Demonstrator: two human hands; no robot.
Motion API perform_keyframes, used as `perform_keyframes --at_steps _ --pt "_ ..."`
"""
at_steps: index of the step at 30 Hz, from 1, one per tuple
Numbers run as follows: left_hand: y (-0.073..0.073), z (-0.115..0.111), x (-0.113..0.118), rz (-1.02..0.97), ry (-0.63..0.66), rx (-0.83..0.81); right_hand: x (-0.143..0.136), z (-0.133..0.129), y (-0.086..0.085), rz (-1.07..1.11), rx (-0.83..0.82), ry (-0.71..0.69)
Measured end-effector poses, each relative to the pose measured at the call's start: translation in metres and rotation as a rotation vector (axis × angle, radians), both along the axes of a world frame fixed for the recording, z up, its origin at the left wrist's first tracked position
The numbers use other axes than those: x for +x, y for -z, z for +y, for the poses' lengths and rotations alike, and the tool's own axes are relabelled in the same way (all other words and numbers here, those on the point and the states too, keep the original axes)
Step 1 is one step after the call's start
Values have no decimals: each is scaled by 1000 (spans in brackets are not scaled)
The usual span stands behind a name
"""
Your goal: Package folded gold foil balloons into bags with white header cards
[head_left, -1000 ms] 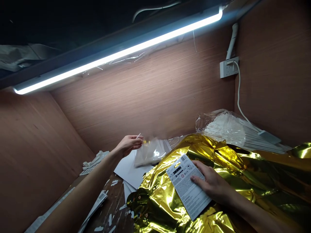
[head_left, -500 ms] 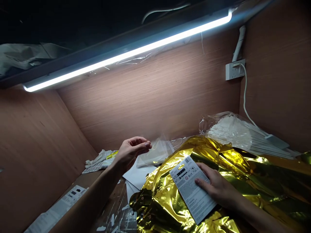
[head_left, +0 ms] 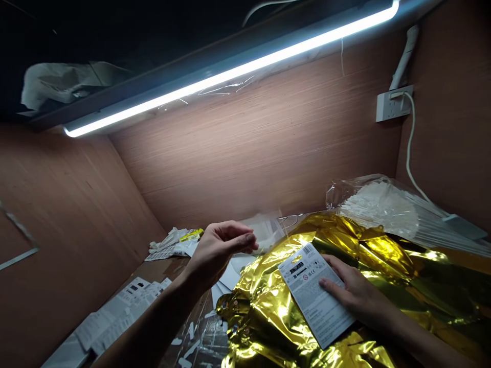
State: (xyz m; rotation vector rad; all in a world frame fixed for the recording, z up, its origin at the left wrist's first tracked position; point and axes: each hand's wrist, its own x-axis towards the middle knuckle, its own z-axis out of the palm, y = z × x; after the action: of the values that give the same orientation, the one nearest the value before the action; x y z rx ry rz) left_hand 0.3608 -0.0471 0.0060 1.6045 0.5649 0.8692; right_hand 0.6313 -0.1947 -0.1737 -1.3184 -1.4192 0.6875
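A white printed card [head_left: 314, 301] with a barcode and a hang hole is held by its right edge in my right hand [head_left: 349, 289], thumb on its face. Beneath the card and that hand spreads crumpled gold foil [head_left: 280, 306]. My left hand [head_left: 226, 245] is raised left of the card, fingertips pinched around something too small or too clear to make out. Behind the left hand lies a clear plastic bag [head_left: 264, 232], and white sheets [head_left: 230, 276] show below it.
White printed cards [head_left: 118, 312] lie at the left. Crumpled packaging [head_left: 172, 243] sits by the back wall. A clear bag of white sticks [head_left: 387, 207] is at the back right, under a cable and socket [head_left: 393, 105]. A light tube [head_left: 238, 71] crosses above.
The view has shifted, so the scene sits further right and more cards show at the left. My right hand keeps its hold on the card, and my left hand stays raised with fingertips together.
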Motion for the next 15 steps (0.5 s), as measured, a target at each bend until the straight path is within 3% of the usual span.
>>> perform_keyframes --at_steps 2,5,9,12,15 --pt "-1 30 0 141 -74 11 0 0 -1 -10 -5 -1" --pt "4 96 5 417 -158 2 0 -1 -3 -22 0 0" --pt "28 168 20 706 -280 -3 -1 -2 -6 -33 18 3" --pt "48 193 34 863 -338 41 -2 -3 -8 -29 26 3" --pt "56 205 45 992 -417 102 -2 -3 -9 -41 35 13"
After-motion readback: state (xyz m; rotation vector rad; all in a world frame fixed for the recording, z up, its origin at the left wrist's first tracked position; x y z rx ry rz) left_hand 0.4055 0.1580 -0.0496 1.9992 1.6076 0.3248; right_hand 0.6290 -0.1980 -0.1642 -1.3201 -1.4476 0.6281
